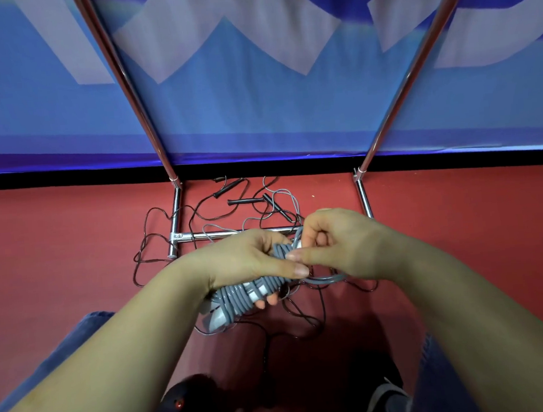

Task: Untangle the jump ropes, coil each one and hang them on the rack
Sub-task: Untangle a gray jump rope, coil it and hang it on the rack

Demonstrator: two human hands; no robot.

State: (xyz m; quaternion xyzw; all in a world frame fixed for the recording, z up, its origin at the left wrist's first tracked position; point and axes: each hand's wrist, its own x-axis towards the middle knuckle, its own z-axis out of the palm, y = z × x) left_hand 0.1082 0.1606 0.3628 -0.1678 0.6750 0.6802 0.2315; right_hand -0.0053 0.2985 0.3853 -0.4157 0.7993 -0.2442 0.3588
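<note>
Grey jump rope, wound in tight coils around its pale handles, gripped in left hand above the red floor. Loose end of it pinched in right hand, fingers curled. Thin black ropes lying tangled around chrome rack base.

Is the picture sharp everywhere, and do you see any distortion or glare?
Head view: wide-angle distortion splays the rack poles outward; the banner at top looks smeared; bright glare streaks run along the chrome base bar; the left hand, right hand and grey rope are fairly sharp.
</note>
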